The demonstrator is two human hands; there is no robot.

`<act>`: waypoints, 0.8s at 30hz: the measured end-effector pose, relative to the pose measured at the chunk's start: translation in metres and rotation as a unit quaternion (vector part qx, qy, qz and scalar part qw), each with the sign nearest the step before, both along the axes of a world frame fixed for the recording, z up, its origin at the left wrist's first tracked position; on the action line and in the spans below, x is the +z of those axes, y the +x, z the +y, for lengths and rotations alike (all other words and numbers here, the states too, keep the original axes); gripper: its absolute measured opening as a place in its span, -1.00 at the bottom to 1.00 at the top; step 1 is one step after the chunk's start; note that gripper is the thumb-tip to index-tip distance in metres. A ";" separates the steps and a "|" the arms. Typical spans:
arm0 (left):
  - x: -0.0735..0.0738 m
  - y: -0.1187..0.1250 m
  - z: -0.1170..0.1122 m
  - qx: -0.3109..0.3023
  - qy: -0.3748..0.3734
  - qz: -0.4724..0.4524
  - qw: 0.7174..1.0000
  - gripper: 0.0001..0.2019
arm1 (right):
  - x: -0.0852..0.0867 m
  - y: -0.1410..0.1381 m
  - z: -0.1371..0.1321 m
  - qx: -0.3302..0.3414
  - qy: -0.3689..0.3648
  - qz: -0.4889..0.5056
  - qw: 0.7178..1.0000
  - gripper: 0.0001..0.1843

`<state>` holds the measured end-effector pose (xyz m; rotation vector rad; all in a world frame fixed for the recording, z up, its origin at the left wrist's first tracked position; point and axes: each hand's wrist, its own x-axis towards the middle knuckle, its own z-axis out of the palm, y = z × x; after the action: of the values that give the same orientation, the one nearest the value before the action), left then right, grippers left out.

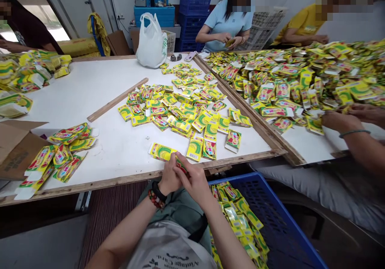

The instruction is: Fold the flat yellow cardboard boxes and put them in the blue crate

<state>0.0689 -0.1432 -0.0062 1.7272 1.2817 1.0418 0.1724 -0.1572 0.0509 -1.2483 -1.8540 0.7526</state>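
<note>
Over the near edge of a white-topped work table, above a blue plastic crate of yellow cartons, both forearms angle inward; the left hand and right hand meet, fingers pinching a flattened yellow-green carton.

Left wrist wears a black band, red beaded bracelet right beside it toward the elbow. Below that wrist: grey-green top, black strap, white cloth piece with dark script lettering.
</note>
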 end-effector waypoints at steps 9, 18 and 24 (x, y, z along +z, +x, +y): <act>0.033 -0.093 0.056 -0.118 0.024 0.367 0.922 -0.34 | -0.001 0.094 -0.044 -0.211 -0.036 -0.232 0.949 -0.53; 0.070 -0.068 0.057 -0.135 0.004 0.205 0.969 -0.71 | -0.040 -0.014 0.025 -0.017 0.058 -0.026 0.998 -0.42; 0.029 -0.029 0.015 -0.010 0.018 0.006 1.000 -0.40 | -0.036 -0.011 0.015 -0.051 -0.060 0.197 0.977 -0.31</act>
<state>0.0397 -0.1279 0.0228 1.7717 1.2574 1.0513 0.1615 -0.1419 0.0146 -1.1605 -1.4311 0.9880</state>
